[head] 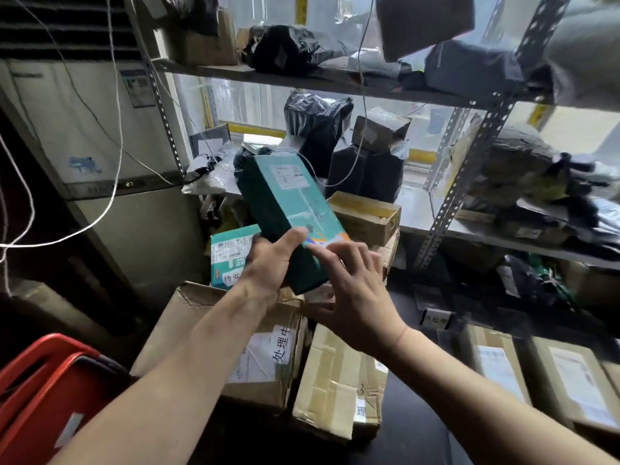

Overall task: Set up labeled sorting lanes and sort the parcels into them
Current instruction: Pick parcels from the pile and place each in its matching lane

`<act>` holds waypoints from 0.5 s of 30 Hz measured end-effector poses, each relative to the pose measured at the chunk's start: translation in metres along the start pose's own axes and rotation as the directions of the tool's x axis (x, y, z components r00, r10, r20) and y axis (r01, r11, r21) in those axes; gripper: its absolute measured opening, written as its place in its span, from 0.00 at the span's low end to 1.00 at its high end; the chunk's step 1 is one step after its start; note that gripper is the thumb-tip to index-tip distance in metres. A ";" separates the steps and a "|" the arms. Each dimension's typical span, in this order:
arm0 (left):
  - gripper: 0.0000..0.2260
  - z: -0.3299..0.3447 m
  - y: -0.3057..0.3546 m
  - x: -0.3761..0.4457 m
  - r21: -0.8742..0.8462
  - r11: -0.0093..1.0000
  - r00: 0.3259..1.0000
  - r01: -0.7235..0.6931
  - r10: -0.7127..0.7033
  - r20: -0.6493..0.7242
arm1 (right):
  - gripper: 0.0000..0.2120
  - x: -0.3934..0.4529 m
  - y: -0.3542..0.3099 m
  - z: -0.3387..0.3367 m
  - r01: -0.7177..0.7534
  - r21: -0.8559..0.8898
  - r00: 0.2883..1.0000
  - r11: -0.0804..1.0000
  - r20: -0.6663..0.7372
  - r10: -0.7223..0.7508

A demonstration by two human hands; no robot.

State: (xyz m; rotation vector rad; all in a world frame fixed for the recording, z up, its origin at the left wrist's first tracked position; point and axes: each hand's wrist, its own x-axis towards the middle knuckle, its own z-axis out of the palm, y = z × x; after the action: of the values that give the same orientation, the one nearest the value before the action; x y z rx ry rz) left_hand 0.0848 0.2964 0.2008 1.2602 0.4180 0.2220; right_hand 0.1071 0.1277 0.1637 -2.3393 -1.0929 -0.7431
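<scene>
Green box (288, 209) label print perhaps too blurred

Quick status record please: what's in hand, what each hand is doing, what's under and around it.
held item: long green box, tilted, shipping label on its upper end
left hand: grips the box's lower end from the left
right hand: fingers straight, fingertips touching the box's lower right face
below: second green box with handwritten label, standing behind the left hand
floor: cardboard cartons carrying paper labels
shelves: metal rack with black-bagged parcels
lower left: red crate
</scene>
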 end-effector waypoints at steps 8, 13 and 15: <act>0.19 -0.021 -0.008 -0.001 -0.030 0.999 0.993 0.031 -0.027 0.119 | 0.15 0.011 0.043 -0.023 -0.705 0.704 0.659 0.087 0.605 0.446; 0.19 -0.025 -0.013 -0.011 -0.114 0.988 0.980 0.100 -0.077 0.186 | 0.22 0.003 0.045 -0.022 -0.698 0.695 0.637 -0.171 0.712 0.295; 0.21 -0.029 -0.018 -0.015 -0.119 0.987 0.978 0.112 -0.088 0.191 | 0.24 -0.001 0.041 -0.020 -0.695 0.692 0.630 -0.192 0.716 0.301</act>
State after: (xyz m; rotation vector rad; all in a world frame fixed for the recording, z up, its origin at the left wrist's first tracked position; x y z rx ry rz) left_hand 0.0578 0.3103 0.1794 1.1180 0.3006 0.0441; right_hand 0.1339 0.0914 0.1714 -1.2596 -0.2485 0.6833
